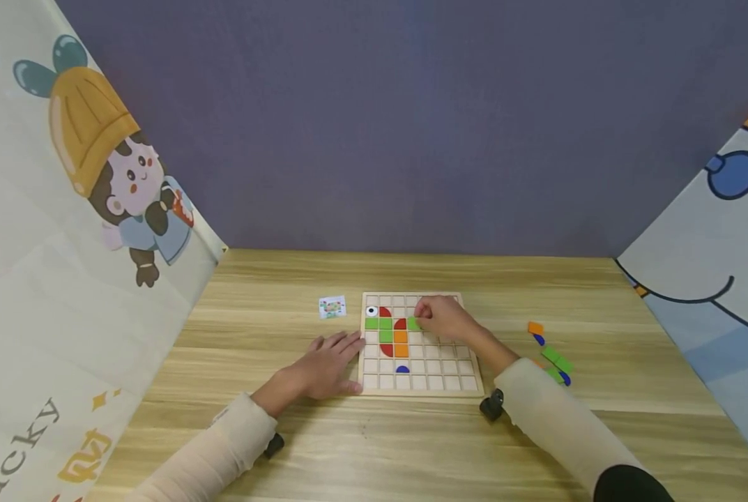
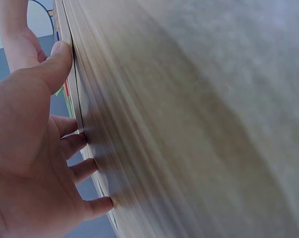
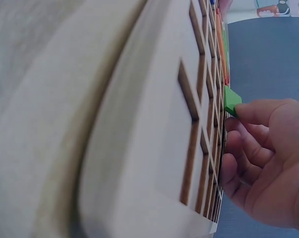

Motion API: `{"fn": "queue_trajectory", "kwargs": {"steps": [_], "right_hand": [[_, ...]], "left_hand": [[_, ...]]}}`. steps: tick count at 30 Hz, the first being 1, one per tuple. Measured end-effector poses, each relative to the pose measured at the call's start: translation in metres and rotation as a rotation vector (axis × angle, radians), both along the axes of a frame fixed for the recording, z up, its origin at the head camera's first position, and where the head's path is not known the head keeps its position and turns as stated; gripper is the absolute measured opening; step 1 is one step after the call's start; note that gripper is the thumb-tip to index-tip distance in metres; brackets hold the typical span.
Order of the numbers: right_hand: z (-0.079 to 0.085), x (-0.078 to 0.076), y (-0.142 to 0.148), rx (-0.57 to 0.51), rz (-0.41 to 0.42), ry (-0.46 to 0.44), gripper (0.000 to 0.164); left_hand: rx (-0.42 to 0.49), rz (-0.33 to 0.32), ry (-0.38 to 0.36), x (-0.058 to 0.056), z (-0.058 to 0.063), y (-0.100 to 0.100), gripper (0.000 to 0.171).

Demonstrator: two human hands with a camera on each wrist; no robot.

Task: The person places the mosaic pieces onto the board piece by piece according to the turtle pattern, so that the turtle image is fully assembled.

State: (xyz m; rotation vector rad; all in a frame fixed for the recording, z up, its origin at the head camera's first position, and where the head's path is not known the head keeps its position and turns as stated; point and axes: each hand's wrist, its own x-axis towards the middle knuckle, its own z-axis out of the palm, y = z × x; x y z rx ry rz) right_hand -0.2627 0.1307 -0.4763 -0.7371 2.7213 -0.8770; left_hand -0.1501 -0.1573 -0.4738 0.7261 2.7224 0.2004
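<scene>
A wooden grid board point(image 1: 436, 382) lies on the table, with red, green and orange tiles and a white eye tile point(image 1: 371, 312) in its upper left cells. Between thumb and fingers, my right hand point(image 1: 445, 318) pinches a green square tile point(image 3: 231, 100), which is tilted at the board's surface just right of a red quarter-round tile point(image 1: 401, 324). My left hand point(image 1: 328, 366) lies with fingers spread beside the board's left edge, thumb and fingertips touching it or very near. A blue half-round tile point(image 1: 402, 369) sits lower on the board.
Several loose tiles lie right of the board, among them an orange one point(image 1: 535, 328) and a green one point(image 1: 558, 358). A small picture card point(image 1: 332, 307) lies beyond the left hand. A dark partition point(image 1: 411, 139) rises behind the table point(image 1: 273, 279).
</scene>
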Motion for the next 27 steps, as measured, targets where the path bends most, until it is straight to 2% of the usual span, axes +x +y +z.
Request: {"fn": "queue_trajectory", "kwargs": {"steps": [15, 27], "right_hand": [[0.003, -0.014, 0.011, 0.019, 0.042, 0.002, 0.009], [0.013, -0.025, 0.037, 0.031, 0.053, -0.021, 0.011]], "left_hand": [[0.015, 0.024, 0.000, -0.007, 0.001, 0.008, 0.089], [0.035, 0.051, -0.011, -0.013, 0.004, 0.014, 0.087]]}}
